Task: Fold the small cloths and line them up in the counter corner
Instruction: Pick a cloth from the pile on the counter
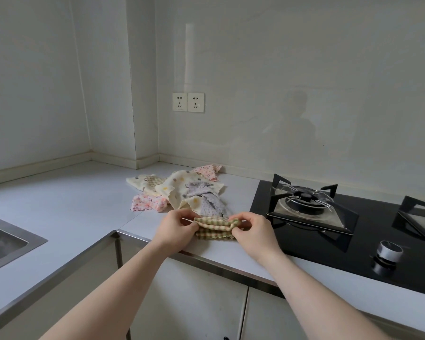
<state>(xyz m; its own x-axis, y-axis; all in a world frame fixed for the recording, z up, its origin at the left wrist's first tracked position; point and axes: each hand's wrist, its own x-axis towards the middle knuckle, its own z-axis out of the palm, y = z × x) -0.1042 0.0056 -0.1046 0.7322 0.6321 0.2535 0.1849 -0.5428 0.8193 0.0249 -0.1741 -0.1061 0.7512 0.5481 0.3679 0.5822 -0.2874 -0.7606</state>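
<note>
A small checked cloth [215,228], green and cream, lies on the white tabletop [66,207] near its front edge, stretched between two hands. The left hand [174,228] pinches the cloth's left end, and the right hand [254,233] pinches its right end, so each grip is closed on the cloth with fingers curled around it. The cloth is folded over into a short, thick strip with soft layers showing along the top. Its lower part rests on the tabletop. Just behind the hands sits a loose pile of cloths [179,192], all rumpled and not folded. One is cream with big colored dots [182,186], one is grey with a wavy edge [207,201], one is pink with tiny spots [149,202], and another pink one [207,171] pokes out at the back, close to the wall. They look soft and fuzzy, with zigzag edges. To the right, just beside the right hand, is a shiny black glass stove [353,231] with metal pan stands and a round silver knob [388,251]. To the far left, a steel sink [8,241] cuts into the tabletop. The tabletop is smooth and flat, with a metal strip along its front edge. There is wide bare room to the left of the pile, running back to the corner of the walls [142,163].
</note>
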